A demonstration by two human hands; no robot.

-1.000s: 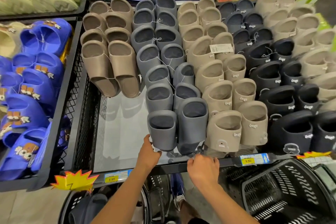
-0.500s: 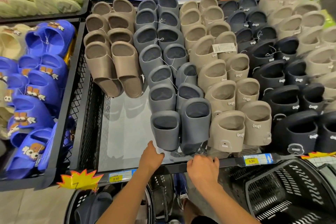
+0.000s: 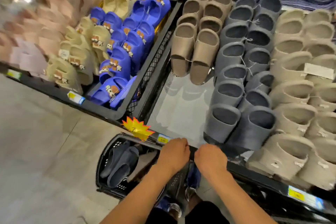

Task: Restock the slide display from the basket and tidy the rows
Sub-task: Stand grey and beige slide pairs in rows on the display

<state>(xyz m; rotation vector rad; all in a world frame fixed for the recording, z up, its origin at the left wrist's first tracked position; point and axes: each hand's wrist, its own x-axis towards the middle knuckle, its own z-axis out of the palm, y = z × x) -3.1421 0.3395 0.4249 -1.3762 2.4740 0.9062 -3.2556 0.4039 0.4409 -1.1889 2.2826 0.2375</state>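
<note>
Front rail (image 3: 191, 149); left hand (image 3: 173, 154) now beside right hand (image 3: 211, 158) there.

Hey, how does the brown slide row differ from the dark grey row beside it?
The brown row is taupe; the dark grey row is slate. The brown row stops halfway, bare bin floor before it; the dark grey row reaches the front rail. Both stand two slides wide.

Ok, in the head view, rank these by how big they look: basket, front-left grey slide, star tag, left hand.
1. basket, largest even though partly hidden
2. front-left grey slide
3. star tag and left hand: they look about alike, and the hand is nearer the camera, so I won't rank them.
</note>
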